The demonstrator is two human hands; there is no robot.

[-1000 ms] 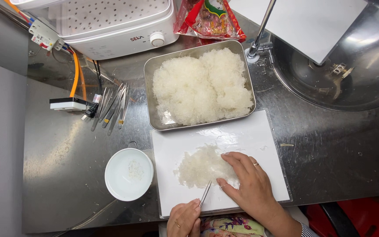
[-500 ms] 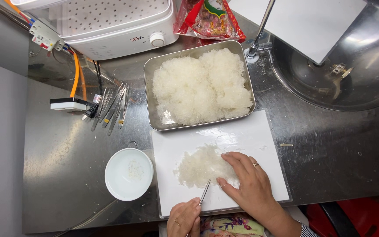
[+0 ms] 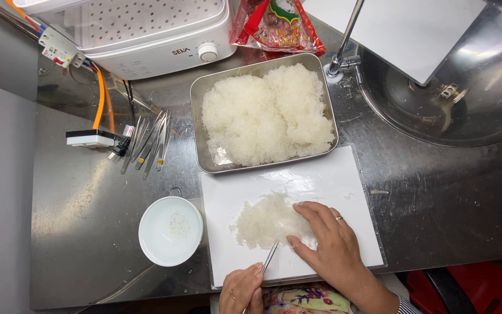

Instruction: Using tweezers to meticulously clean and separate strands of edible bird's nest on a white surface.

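Note:
A white board (image 3: 332, 180) lies on the steel counter with a small pile of translucent white shreds (image 3: 262, 224) on it. My right hand (image 3: 326, 247) rests flat on the board, fingers pressing the pile's right edge. My left hand (image 3: 242, 291) at the bottom edge grips metal tweezers (image 3: 270, 257) whose tips point up into the pile's lower edge. Behind the board a steel tray (image 3: 200, 104) is heaped with the same white material (image 3: 265, 113). A white bowl (image 3: 171, 231) with a few small specks stands left of the board.
Several spare tweezers (image 3: 146, 142) lie left of the tray beside a white power strip (image 3: 90, 138) with orange and black cables. A white steamer appliance (image 3: 146, 35) and a red food packet (image 3: 277, 26) sit at the back. A round sink (image 3: 466, 99) with tap is right.

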